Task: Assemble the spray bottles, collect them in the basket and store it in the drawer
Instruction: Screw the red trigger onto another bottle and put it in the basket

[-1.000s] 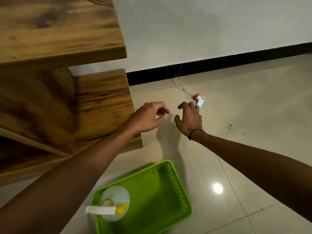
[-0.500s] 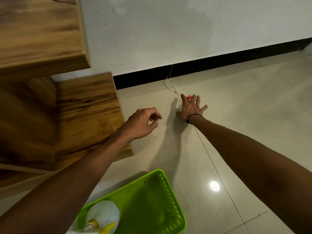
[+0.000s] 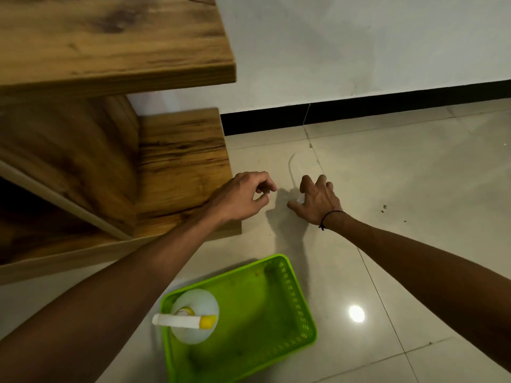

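My right hand (image 3: pixel 318 201) curls over a small white piece (image 3: pixel 299 200) on the floor (image 3: pixel 414 189) — hold unclear; left hand (image 3: pixel 243 199) fingers loosely curled, empty.

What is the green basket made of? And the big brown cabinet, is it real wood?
The bright green rectangular basket looks like moulded plastic: even colour, slight shine, rows of small slots in its wall. The brown wood-grain cabinet shows streaky grain with a matt finish; it could be solid wood or printed laminate, which cannot be told from here.
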